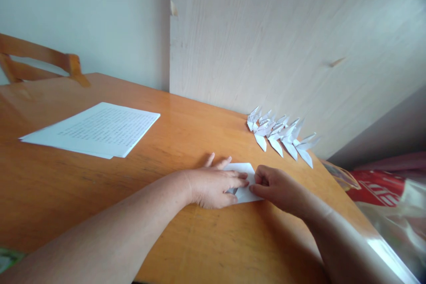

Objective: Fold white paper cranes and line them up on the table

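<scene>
A small piece of folded white paper [246, 169] lies on the wooden table in front of me. My left hand [214, 186] rests on its left part with the fingers spread and covers much of it. At the paper's right edge, my right hand [278, 187] is curled up, its thumb and bent fingers closed at the sheet. The fold under my left fingers is partly hidden. Beyond my right hand stand several folded white paper figures [281, 133] with pointed tips, set close together in a group.
A stack of printed paper sheets [103, 131] lies at the left of the table [186, 128]. A wooden chair [40, 57] stands at the far left. A pale wooden board [266, 31] rises behind the table. Red and clear bags [379, 186] sit beyond the right edge.
</scene>
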A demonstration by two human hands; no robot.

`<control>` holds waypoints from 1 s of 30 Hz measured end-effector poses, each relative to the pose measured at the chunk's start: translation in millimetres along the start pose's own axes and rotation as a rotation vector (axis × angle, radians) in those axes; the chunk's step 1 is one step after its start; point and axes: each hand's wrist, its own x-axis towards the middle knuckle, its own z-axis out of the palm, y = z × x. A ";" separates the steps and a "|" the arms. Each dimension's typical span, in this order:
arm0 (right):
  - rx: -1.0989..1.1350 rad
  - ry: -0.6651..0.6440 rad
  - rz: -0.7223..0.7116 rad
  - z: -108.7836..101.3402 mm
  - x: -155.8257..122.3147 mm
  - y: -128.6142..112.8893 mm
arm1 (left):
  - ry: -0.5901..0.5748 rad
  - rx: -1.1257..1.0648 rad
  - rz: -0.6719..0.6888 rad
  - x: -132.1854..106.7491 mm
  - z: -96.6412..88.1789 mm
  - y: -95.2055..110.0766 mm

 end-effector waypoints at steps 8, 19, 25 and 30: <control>-0.006 0.019 0.033 -0.5 4.7 10.9 | 0.005 0.006 -0.006 -0.2 0.3 1.2; -0.010 -0.013 -0.027 7.4 -4.1 -5.9 | 0.035 0.010 0.016 0.9 2.9 0.8; -0.005 -0.006 -0.053 11.8 -7.5 -8.2 | 0.044 -0.006 0.020 0.0 2.3 1.9; 0.017 -0.026 -0.082 16.0 -9.4 -15.3 | 0.050 -0.016 0.038 -0.5 1.8 1.5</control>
